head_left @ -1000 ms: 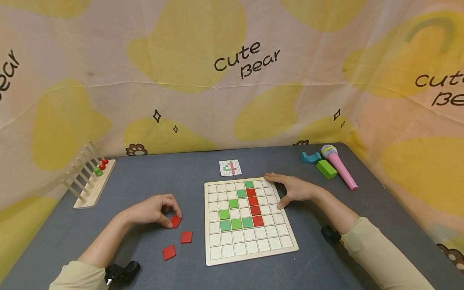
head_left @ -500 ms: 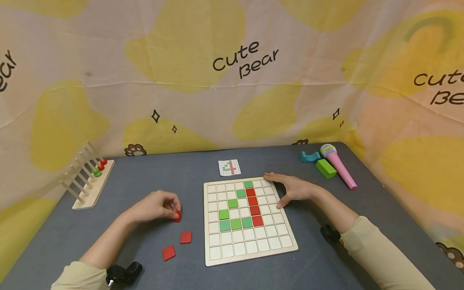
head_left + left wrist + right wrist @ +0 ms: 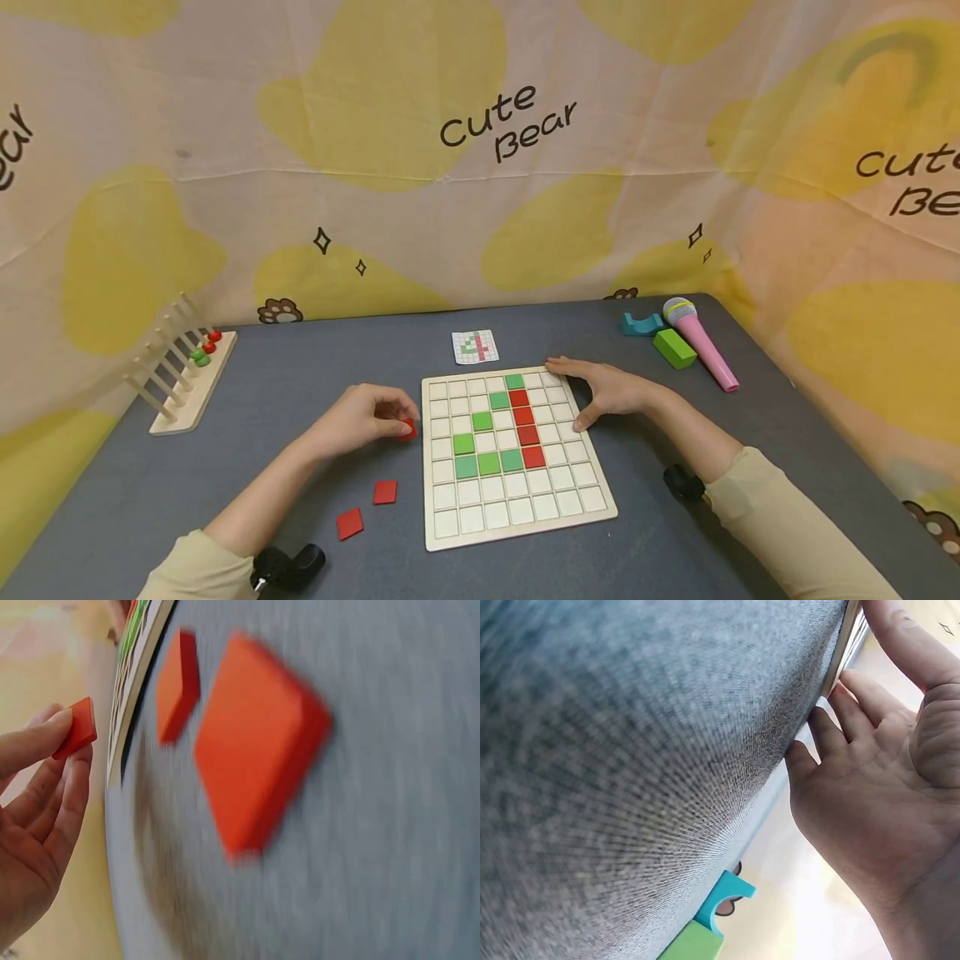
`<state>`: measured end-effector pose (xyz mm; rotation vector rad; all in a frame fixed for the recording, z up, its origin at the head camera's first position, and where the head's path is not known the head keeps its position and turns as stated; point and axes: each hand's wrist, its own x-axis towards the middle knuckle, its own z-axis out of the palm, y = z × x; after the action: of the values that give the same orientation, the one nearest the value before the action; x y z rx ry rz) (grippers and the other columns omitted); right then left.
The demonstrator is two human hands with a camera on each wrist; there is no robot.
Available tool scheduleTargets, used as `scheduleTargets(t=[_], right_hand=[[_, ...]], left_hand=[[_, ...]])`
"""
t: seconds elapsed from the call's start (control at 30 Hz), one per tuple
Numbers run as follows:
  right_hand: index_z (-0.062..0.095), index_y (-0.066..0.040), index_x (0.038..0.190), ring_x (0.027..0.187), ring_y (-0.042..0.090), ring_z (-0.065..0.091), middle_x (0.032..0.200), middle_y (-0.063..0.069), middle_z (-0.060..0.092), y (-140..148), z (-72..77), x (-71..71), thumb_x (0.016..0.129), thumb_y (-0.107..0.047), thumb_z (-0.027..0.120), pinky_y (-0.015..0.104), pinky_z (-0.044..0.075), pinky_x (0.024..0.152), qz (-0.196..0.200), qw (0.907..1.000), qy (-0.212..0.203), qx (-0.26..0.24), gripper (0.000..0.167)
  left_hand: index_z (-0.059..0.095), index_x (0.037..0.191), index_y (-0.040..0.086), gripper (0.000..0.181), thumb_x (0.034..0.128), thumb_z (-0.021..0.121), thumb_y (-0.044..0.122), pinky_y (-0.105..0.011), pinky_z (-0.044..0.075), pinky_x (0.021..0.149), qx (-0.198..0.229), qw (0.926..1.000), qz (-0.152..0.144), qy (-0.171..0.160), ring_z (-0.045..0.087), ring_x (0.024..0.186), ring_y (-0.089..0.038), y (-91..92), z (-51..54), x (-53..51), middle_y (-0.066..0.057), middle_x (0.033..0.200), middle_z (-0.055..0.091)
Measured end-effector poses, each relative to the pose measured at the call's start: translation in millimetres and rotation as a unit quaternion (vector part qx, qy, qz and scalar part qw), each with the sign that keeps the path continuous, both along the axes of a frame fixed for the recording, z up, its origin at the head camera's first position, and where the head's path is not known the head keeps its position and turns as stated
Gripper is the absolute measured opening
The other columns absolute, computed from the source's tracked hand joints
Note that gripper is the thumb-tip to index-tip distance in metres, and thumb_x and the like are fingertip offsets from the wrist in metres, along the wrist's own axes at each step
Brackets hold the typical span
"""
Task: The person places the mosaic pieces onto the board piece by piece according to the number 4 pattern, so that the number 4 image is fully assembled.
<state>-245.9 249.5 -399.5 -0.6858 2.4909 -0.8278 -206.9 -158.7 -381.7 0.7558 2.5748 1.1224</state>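
Between thumb and fingers, my left hand (image 3: 365, 421) pinches a red square tile (image 3: 81, 729), raised off the table just left of the gridded wooden board (image 3: 517, 508). Two more red tiles, one nearer the board (image 3: 385, 492) and one farther left (image 3: 349, 523), lie on the table below that hand. Green tiles on the board run in a diagonal and a short row, beside a column of red tiles (image 3: 528, 435). At the board's right edge rests my right hand (image 3: 611, 390), its thumb and fingers spread and touching the rim.
A small printed card (image 3: 476, 347) with a coloured grid pattern lies behind the board. At the back right are a pink toy microphone (image 3: 705, 346), a green block (image 3: 675, 349) and a blue curved block (image 3: 641, 325). A peg rack (image 3: 197, 385) with beads stands at the left.
My left hand has taken hold of the red tile, lifted it and carried it right towards the board's left edge. My right hand has stayed in place.
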Motion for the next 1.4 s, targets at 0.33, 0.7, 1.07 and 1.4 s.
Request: scheduleTargets(t=[0.33,0.7,1.07,1.4], right_hand=[[0.029,-0.009,0.156,0.154,0.041,0.014,0.165,0.019,0.019,-1,0.9,0.3,0.068,-0.033,0.088,0.067,0.017,0.118,0.003,1.0000,0.003,-0.005,0.108],[0.030,-0.010,0.156,0.155,0.038,0.014,0.166,0.016,0.019,-1,1.9,0.3,0.067,-0.033,0.089,0.065,0.018,0.119,0.000,1.0000,-0.003,-0.008,0.109],[0.031,-0.012,0.155,0.154,0.039,0.016,0.165,0.016,0.020,0,0.4,0.9,0.067,-0.034,0.089,0.067,0.018,0.118,-0.004,1.0000,0.003,-0.003,0.108],[0.031,-0.012,0.155,0.154,0.040,0.015,0.165,0.016,0.020,0,0.5,1.3,0.067,-0.034,0.089,0.068,0.018,0.117,-0.005,1.0000,0.002,-0.007,0.108]], left_hand=[[0.073,0.096,0.007,0.012,0.0838,0.074,0.006,-0.020,0.051,0.070,0.054,0.9983,-0.007,-0.021,0.063,0.073,-0.008,45.5,1.7,9.2,-0.003,0.083,0.072],[0.075,0.097,0.009,0.016,0.0824,0.073,0.003,-0.019,0.050,0.070,0.053,0.9986,0.000,-0.005,0.063,0.074,-0.008,90.5,-4.5,23.0,-0.001,0.084,0.072],[0.078,0.092,0.012,0.016,0.0794,0.077,0.002,-0.017,0.047,0.063,0.042,0.9979,-0.045,0.019,0.057,0.063,0.000,126.0,-13.8,40.8,0.002,0.076,0.072],[0.076,0.084,0.009,0.011,0.0793,0.073,0.000,-0.015,0.048,0.064,0.043,0.9985,-0.032,0.008,0.057,0.064,0.003,144.6,-11.9,46.8,-0.001,0.074,0.073]])
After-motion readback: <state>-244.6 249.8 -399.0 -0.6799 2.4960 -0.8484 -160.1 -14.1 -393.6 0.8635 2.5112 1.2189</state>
